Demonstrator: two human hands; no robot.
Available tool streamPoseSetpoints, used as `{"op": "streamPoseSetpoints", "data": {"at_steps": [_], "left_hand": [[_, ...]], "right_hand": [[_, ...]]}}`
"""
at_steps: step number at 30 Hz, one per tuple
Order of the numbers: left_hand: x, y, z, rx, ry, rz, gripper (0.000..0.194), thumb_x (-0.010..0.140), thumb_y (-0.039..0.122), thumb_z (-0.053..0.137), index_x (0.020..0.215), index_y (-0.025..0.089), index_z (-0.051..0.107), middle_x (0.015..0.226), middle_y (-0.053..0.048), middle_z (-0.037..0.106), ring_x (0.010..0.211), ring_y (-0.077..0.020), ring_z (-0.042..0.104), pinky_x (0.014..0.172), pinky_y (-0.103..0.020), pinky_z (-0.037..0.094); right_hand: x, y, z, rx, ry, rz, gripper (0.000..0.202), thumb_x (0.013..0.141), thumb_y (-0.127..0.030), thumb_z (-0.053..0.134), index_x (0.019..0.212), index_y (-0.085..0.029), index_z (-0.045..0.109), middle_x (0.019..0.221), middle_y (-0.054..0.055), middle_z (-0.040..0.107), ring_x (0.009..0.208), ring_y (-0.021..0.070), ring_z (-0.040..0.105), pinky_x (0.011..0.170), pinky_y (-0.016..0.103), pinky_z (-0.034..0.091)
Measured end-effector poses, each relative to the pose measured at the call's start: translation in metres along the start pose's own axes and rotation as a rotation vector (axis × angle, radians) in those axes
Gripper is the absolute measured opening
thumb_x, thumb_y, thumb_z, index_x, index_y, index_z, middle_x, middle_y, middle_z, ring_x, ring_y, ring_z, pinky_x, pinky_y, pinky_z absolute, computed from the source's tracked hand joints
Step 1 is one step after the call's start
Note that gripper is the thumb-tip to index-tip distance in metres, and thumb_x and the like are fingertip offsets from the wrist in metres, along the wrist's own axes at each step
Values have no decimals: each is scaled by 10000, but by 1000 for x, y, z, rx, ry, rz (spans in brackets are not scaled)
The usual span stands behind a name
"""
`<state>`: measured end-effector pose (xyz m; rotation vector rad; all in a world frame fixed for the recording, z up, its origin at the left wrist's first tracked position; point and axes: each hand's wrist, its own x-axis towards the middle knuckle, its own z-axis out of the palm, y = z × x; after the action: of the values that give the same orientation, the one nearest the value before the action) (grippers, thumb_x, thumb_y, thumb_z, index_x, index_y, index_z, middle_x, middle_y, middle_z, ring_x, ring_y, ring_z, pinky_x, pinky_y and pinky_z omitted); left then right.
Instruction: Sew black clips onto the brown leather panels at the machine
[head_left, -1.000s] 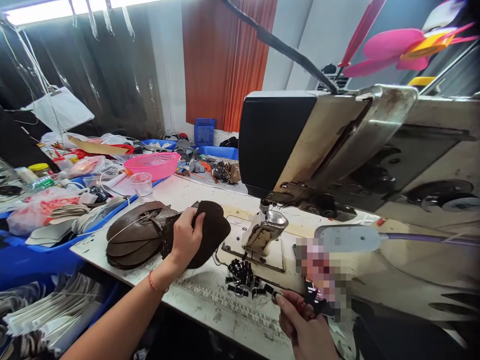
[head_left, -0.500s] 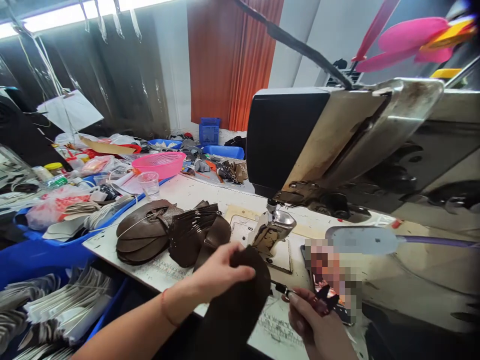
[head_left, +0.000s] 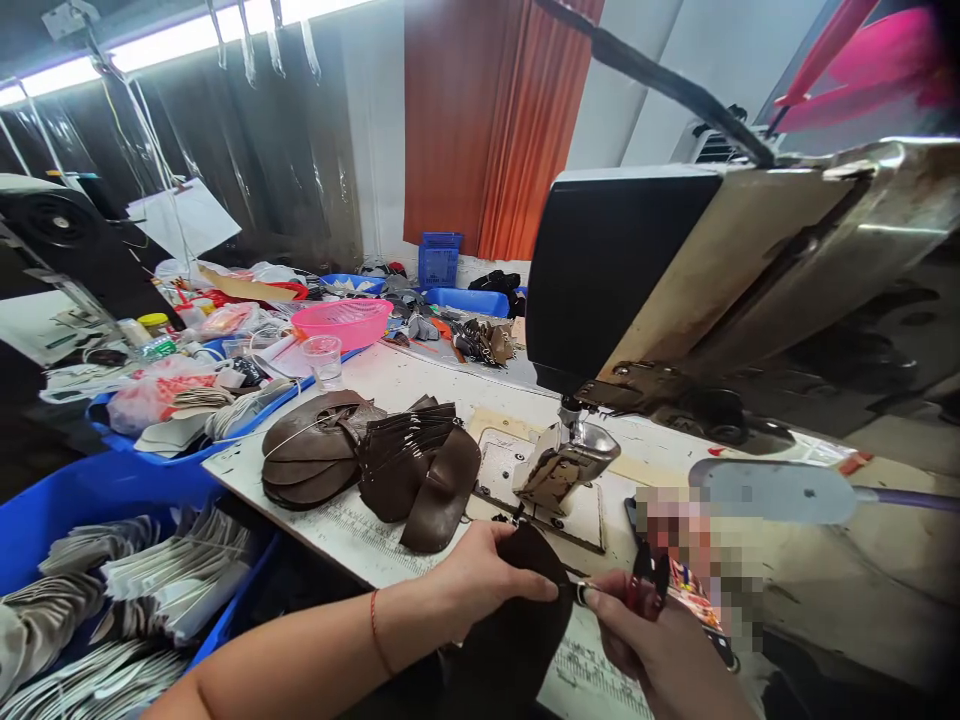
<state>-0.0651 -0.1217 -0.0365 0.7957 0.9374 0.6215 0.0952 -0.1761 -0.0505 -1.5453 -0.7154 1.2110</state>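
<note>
Pinched between the left hand's thumb and fingers is a brown leather piece, its rounded edge turned toward the right hand, whose thumb and finger close on a small buckle. From where I stand, the leather is in front of the sewing machine, near its metal foot, and its lower end seems to hang past the front of the white table. The buckle's black tab meets the leather's edge, though I can't tell whether it touches or sits just over it.

With so little metal to hold, I'd worry about the buckle twisting or popping out of that pinch. The same hand also keeps a dark red object, too unclear to name, and that crowding could spoil the fingers' aim. Should the limp leather sag or turn, the tab would end up crooked. A careless left wrist might nudge the loose leather piece leaning on the fanned pile, and the right hand could knock the phone beside it.
</note>
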Motion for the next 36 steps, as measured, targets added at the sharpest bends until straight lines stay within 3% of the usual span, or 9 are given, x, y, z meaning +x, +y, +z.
{"op": "streamPoseSetpoints", "data": {"at_steps": [9,13,26,29,31,34,36], "left_hand": [[3,-3,2,11,-16,30,344,448,182,801,768,125,689,716,-5,695,617,-129,591,623,-254,463],[7,-2,2,55,11,38,311,465,179,786,750,128,673,670,11,666,578,-116,563,582,-241,447],[20,33,8,154,50,65,168,510,136,713,635,152,602,526,67,545,475,-85,471,483,-212,390],[29,38,7,169,62,62,204,513,142,721,699,144,637,569,48,584,506,-102,512,504,-222,413],[36,46,5,192,76,40,255,501,152,741,740,142,651,596,35,610,529,-119,541,512,-231,425],[47,65,1,268,79,49,303,491,199,775,771,150,669,636,17,643,567,-143,575,535,-249,448],[55,80,-1,309,44,59,327,485,244,795,778,155,682,661,3,662,593,-161,596,561,-266,471]], "right_hand": [[-1,-6,2,-10,-59,55,274,590,-373,734,624,-152,576,433,-95,314,407,37,248,450,218,137],[0,-9,4,10,-62,59,283,583,-368,751,636,-150,579,438,-95,324,411,36,258,449,213,148],[26,-27,8,26,-35,-23,324,549,-381,781,687,-146,606,431,-88,370,384,28,244,419,201,140],[34,-30,3,-123,56,-205,362,556,-394,774,830,-178,677,569,1,592,436,98,436,407,224,308],[43,-33,-4,-303,60,-384,337,587,-423,757,848,-215,710,614,18,639,488,144,522,440,254,405],[59,-43,-14,-569,-7,-763,192,696,-392,698,840,-272,736,636,12,661,515,161,575,506,269,481],[71,-52,-17,-663,-62,-1043,166,770,-306,630,894,-303,740,835,29,727,674,187,661,640,288,529]]}}
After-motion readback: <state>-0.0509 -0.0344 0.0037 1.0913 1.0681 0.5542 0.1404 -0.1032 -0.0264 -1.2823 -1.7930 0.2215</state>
